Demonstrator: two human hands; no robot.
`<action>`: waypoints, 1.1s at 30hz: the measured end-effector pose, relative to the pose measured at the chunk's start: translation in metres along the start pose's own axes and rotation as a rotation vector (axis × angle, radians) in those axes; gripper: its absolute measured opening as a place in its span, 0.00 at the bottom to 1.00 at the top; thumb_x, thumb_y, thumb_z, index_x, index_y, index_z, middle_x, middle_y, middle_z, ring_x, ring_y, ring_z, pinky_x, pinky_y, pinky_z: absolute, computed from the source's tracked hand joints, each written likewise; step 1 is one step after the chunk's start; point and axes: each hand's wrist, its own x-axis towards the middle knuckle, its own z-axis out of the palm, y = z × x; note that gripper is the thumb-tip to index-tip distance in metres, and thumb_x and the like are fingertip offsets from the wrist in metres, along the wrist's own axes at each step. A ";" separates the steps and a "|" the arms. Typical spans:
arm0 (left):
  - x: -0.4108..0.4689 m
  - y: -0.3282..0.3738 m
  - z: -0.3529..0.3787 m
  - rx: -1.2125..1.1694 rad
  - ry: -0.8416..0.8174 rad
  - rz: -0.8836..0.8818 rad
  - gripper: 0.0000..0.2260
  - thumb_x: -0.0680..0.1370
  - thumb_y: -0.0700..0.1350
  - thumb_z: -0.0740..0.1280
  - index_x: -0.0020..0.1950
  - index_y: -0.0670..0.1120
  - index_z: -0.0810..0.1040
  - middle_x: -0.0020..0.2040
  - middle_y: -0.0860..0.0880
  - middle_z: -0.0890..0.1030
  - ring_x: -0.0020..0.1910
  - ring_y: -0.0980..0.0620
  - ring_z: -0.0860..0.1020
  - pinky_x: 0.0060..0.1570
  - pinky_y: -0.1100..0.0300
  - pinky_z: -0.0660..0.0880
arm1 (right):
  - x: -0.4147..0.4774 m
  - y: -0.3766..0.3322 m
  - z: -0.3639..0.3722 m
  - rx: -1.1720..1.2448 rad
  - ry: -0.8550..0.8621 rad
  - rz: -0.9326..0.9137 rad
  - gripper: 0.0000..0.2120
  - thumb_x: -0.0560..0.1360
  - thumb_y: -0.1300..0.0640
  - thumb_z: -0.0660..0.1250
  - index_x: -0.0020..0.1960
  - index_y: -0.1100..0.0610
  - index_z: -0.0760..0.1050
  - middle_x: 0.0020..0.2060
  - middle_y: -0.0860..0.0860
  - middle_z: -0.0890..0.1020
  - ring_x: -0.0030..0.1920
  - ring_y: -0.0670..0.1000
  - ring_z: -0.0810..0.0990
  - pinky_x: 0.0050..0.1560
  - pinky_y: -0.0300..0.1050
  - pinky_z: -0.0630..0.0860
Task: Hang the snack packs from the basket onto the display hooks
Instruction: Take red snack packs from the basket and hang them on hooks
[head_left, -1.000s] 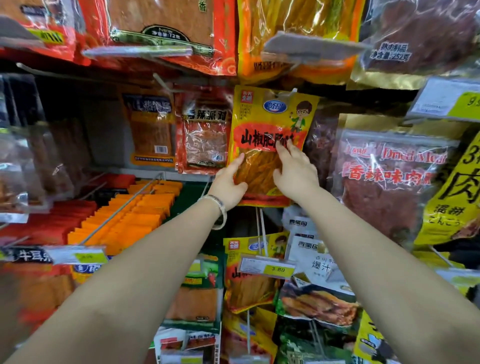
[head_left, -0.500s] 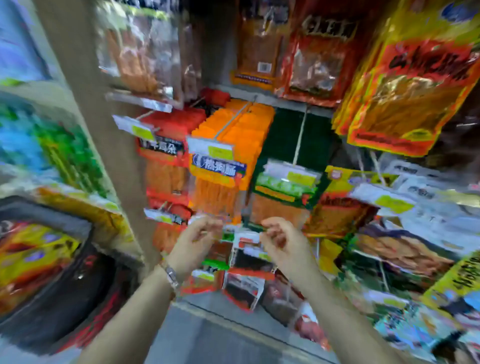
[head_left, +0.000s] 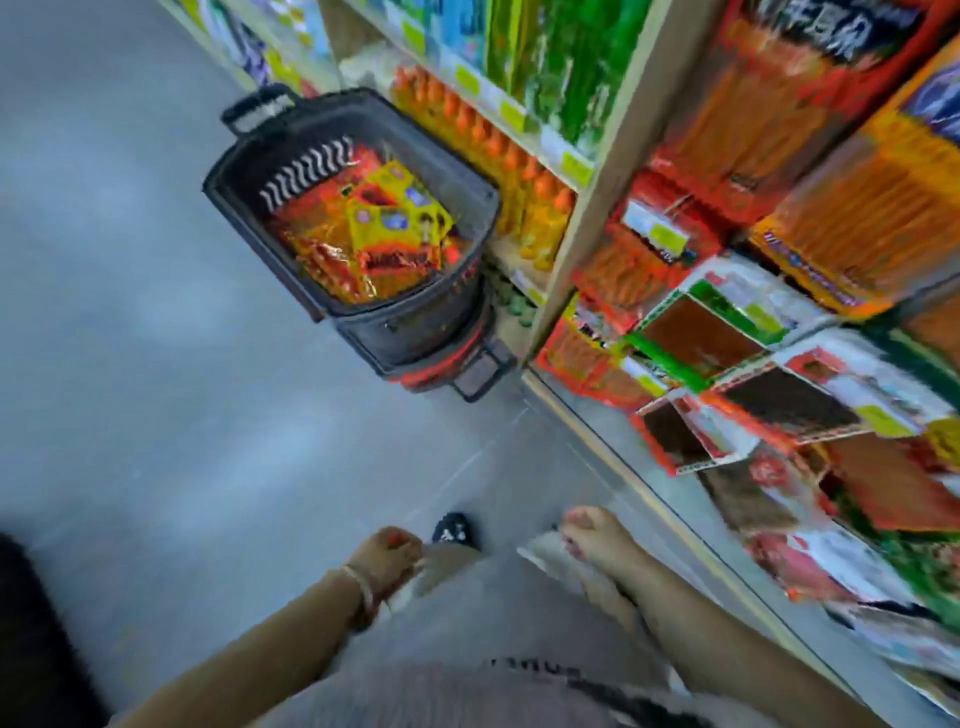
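Observation:
A black wheeled basket (head_left: 470, 189) stands on the floor ahead and to the left, against the shelving. Inside it lie several yellow and red snack packs (head_left: 387, 234). Both my hands hang low near my body, far from the basket. My left hand (head_left: 387, 553), with a bracelet at the wrist, has loosely curled fingers and holds nothing. My right hand (head_left: 592, 535) is also empty, fingers relaxed. The view is blurred. Hanging snack packs (head_left: 810, 218) fill the display hooks on the right.
Grey floor (head_left: 156, 415) stretches left of the basket. A beige shelf upright (head_left: 608, 171) stands right behind the basket, with orange bottles (head_left: 524, 171) on a low shelf beside it. My shoe (head_left: 454, 530) shows between my hands.
My hands let go of the yellow pack on its hook and dropped to my sides. My view swung down and left from the hooks to the basket on the floor.

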 end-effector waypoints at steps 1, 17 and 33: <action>0.002 -0.004 -0.007 -0.020 0.009 -0.004 0.11 0.77 0.32 0.62 0.37 0.43 0.75 0.29 0.48 0.76 0.28 0.54 0.73 0.24 0.69 0.69 | 0.000 -0.005 0.006 -0.027 -0.011 -0.009 0.04 0.75 0.64 0.64 0.48 0.57 0.74 0.34 0.51 0.78 0.33 0.50 0.75 0.40 0.45 0.73; 0.077 0.083 -0.124 -0.190 0.122 -0.077 0.04 0.79 0.40 0.61 0.48 0.44 0.74 0.42 0.48 0.77 0.35 0.54 0.74 0.26 0.67 0.69 | 0.107 -0.218 0.020 -0.105 -0.157 -0.162 0.05 0.77 0.66 0.61 0.52 0.59 0.72 0.39 0.53 0.77 0.34 0.48 0.74 0.38 0.38 0.72; 0.191 0.242 -0.241 -0.460 0.130 0.173 0.06 0.79 0.39 0.61 0.49 0.48 0.76 0.45 0.49 0.80 0.40 0.56 0.79 0.39 0.65 0.74 | 0.260 -0.414 0.064 -0.043 -0.142 -0.119 0.26 0.74 0.54 0.70 0.68 0.57 0.64 0.55 0.53 0.78 0.54 0.53 0.78 0.58 0.50 0.75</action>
